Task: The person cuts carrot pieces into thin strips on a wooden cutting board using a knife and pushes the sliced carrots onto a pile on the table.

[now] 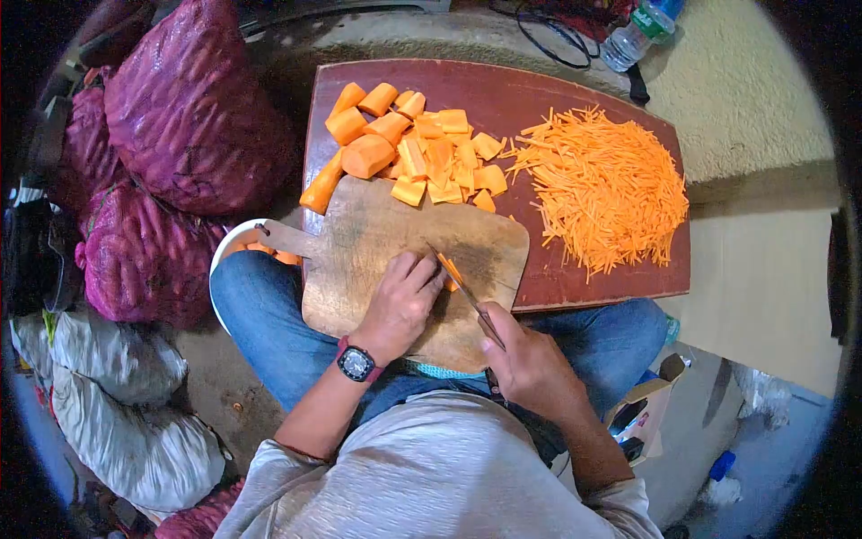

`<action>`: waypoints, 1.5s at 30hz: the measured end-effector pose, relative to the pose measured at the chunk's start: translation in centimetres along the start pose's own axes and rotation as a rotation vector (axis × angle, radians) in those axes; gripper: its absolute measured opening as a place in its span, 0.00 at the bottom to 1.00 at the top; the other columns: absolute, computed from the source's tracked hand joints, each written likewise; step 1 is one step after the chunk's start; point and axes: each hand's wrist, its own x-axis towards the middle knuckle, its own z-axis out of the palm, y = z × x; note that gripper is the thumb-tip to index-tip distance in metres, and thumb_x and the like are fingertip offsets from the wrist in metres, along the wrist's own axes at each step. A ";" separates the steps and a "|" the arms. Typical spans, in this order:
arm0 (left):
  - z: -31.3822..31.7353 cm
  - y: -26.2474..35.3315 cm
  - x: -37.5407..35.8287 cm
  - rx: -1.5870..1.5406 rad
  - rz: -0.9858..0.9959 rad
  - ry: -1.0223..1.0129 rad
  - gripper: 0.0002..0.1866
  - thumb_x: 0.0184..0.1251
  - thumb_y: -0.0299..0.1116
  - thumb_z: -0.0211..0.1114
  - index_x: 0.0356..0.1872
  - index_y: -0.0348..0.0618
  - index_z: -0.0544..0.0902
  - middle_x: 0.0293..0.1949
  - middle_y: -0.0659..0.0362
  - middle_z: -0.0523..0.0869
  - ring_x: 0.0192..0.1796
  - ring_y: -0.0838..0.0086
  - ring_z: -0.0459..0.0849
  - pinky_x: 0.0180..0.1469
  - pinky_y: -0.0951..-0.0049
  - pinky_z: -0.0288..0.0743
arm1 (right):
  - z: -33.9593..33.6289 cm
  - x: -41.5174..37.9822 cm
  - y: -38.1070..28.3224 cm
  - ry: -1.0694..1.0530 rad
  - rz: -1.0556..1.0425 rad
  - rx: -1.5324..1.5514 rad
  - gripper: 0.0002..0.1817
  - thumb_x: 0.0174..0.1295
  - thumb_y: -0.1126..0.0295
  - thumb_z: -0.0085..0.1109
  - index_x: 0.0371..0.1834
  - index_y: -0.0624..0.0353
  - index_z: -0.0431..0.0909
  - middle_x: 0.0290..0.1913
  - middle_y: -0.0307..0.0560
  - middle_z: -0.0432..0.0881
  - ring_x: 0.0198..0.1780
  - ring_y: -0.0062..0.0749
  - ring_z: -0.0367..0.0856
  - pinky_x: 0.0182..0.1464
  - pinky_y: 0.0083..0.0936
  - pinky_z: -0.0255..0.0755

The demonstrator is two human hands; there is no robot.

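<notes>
My left hand [406, 301], with a watch on its wrist, is closed on a carrot piece [451, 284] on the wooden cutting board [359, 234]. My right hand [525, 355] grips a knife [467, 292], its blade beside the left fingertips. Thin orange carrot strips lie along the blade. Behind the board is a group of carrot chunks [368, 155], and a large heap of carrot shreds [611, 193] is at the right of the red table. The fingers hide most of the held piece.
Red mesh sacks [189, 108] and white sacks [135, 431] stand at the left. A white bowl [218, 260] with carrot pieces is by the left knee. The red tabletop [575, 292] lies under the board. A plastic bottle [636, 40] is at the back right.
</notes>
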 end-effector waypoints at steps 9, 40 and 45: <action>-0.2 0.2 -0.2 0.017 -0.041 0.000 0.24 0.61 0.25 0.66 0.59 0.30 0.88 0.53 0.49 0.83 0.58 0.51 0.79 0.64 0.54 0.76 | 0.0 0.2 -0.2 0.022 -0.040 0.011 0.25 0.80 0.67 0.56 0.76 0.64 0.68 0.56 0.75 0.86 0.58 0.74 0.86 0.57 0.57 0.80; -0.1 -0.2 -0.8 -0.060 -0.028 0.090 0.25 0.60 0.26 0.68 0.60 0.33 0.87 0.57 0.47 0.84 0.61 0.48 0.81 0.68 0.51 0.77 | 0.9 3.5 -1.1 0.003 -0.026 -0.063 0.24 0.81 0.66 0.57 0.76 0.63 0.70 0.49 0.76 0.87 0.52 0.77 0.88 0.52 0.59 0.82; -0.3 0.2 -0.7 -0.037 -0.058 0.090 0.22 0.60 0.25 0.67 0.57 0.32 0.87 0.54 0.48 0.84 0.59 0.50 0.81 0.66 0.52 0.76 | 1.1 1.6 -0.1 0.034 -0.073 -0.067 0.23 0.81 0.67 0.56 0.75 0.63 0.70 0.48 0.78 0.87 0.53 0.78 0.87 0.52 0.61 0.81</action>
